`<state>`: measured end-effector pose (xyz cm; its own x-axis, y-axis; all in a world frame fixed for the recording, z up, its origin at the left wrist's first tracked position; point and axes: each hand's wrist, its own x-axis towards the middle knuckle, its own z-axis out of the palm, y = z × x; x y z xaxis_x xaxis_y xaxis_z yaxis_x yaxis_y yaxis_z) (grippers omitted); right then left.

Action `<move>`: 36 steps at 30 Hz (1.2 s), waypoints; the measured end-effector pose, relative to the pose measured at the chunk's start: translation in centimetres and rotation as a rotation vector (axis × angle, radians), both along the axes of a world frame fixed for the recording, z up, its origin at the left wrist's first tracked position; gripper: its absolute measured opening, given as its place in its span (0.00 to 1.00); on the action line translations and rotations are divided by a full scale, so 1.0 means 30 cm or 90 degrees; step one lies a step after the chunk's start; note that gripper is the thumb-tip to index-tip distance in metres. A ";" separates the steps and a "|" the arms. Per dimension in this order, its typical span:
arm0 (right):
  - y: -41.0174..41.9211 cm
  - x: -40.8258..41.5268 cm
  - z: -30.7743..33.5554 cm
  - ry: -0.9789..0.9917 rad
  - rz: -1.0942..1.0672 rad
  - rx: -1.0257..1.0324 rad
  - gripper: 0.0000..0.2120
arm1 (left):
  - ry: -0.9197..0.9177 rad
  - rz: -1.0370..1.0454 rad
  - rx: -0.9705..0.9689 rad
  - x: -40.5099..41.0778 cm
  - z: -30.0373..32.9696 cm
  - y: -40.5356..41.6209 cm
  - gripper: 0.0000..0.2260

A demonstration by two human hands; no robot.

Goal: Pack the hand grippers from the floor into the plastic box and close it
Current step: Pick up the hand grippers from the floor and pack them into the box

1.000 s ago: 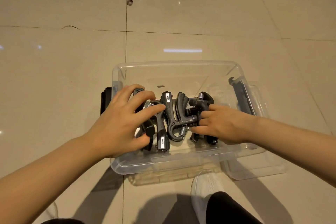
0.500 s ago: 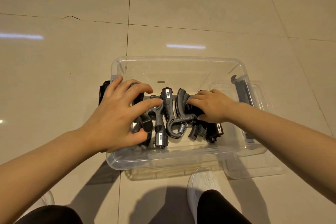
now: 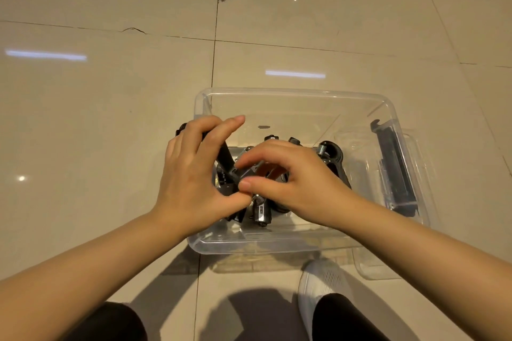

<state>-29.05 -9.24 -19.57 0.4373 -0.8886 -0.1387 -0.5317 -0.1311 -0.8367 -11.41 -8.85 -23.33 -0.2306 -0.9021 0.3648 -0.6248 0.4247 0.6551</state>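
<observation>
A clear plastic box [image 3: 293,93] stands open on the tiled floor in front of me. Several black hand grippers [image 3: 333,156] with metal springs lie piled in its near half. My left hand [image 3: 194,174] is inside the box at the left, closed around the black handle of one hand gripper [image 3: 225,159], which is tilted up. My right hand [image 3: 293,180] hovers over the middle of the pile, its thumb and forefinger pinching at the same gripper's lower end. Both hands hide much of the pile.
The clear lid [image 3: 415,163] lies on the floor under and beside the box's right side, with a black latch [image 3: 394,166] on that side. Another black latch [image 3: 181,129] shows at the box's left. My white shoe [image 3: 321,282] and dark trouser legs are near the front edge.
My right hand moved left from the right side of the pile to meet my left hand. My left hand lifted one gripper's handle up out of the pile.
</observation>
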 end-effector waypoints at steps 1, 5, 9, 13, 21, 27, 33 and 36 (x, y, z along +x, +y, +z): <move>-0.001 -0.006 -0.002 0.009 0.017 0.003 0.13 | -0.008 0.006 -0.002 0.000 -0.002 0.002 0.35; 0.010 -0.030 -0.023 0.042 0.022 -0.074 0.13 | -0.060 0.020 0.006 0.004 -0.012 -0.009 0.34; -0.032 -0.099 0.015 0.091 -0.027 -0.181 0.12 | -0.078 0.023 0.047 0.028 -0.030 -0.024 0.35; -0.118 -0.169 0.125 0.253 0.151 -0.237 0.14 | -0.017 0.047 0.097 0.055 -0.042 -0.006 0.29; -0.115 0.073 -0.075 0.483 0.567 -0.311 0.18 | -0.021 0.054 0.166 0.091 -0.076 0.054 0.24; -0.114 -0.058 -0.185 0.441 0.363 -0.208 0.25 | -0.018 0.038 0.170 0.092 -0.081 0.056 0.23; -0.113 -0.073 -0.225 0.618 0.191 0.003 0.43 | -0.023 0.036 0.166 0.094 -0.088 0.054 0.22; -0.118 -0.064 -0.246 0.633 0.185 -0.062 0.40 | -0.022 0.036 0.167 0.094 -0.093 0.051 0.22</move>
